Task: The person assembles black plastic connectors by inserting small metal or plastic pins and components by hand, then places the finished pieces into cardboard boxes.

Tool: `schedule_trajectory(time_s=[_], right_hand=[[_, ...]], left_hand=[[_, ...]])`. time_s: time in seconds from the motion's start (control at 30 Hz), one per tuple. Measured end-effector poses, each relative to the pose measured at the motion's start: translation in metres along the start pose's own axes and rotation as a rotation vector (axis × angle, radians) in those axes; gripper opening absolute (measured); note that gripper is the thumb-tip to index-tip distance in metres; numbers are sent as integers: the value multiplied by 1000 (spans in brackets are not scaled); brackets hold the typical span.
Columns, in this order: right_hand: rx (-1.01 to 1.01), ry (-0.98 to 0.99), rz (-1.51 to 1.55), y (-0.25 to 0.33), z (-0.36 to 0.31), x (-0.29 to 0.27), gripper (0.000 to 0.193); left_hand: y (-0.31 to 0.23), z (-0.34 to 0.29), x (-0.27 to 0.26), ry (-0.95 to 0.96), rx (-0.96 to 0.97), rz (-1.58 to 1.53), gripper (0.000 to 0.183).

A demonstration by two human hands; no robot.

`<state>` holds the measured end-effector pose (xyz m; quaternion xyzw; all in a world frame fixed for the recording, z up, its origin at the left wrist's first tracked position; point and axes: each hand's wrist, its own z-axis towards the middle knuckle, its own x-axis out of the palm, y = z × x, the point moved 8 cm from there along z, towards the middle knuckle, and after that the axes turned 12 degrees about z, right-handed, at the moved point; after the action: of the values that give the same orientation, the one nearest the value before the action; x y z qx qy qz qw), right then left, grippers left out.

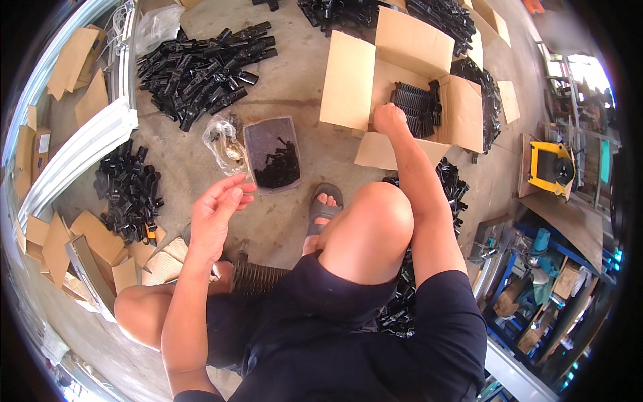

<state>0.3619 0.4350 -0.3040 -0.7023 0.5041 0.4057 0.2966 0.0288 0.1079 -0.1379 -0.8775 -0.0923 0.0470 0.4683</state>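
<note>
My right hand (390, 119) reaches into an open cardboard box (348, 80), its fingers curled beside rows of black plastic parts (413, 107) packed inside. What those fingers hold, if anything, is hidden. My left hand (220, 209) is raised over the floor, fingers loosely bent and apart, with nothing visible in it. Just beyond it stands a grey plastic tub (271, 134) with small black pieces (281, 165) heaped inside. A crumpled clear plastic bag (226, 143) lies against the tub's left side.
Heaps of long black parts lie on the concrete floor: one large pile (201, 70) at far left, a smaller pile (130, 187) nearer left, others around the box. Flattened cardboard (97, 241) leans at left. At right are a yellow-framed object (552, 164) and a cluttered blue rack (499, 331).
</note>
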Motion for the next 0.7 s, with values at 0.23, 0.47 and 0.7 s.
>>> schedule_trajectory(time_s=[0.23, 0.47, 0.7], right_hand=[[-199, 20, 88, 20, -13, -19, 32], [-83, -68, 141, 15, -5, -12, 49], [-127, -288, 172, 28, -8, -21, 45]], left_hand=[[-5, -5, -4, -6, 23, -8, 38], [-11, -9, 2, 15, 25, -19, 39], [1, -13, -1, 25, -18, -33, 41]])
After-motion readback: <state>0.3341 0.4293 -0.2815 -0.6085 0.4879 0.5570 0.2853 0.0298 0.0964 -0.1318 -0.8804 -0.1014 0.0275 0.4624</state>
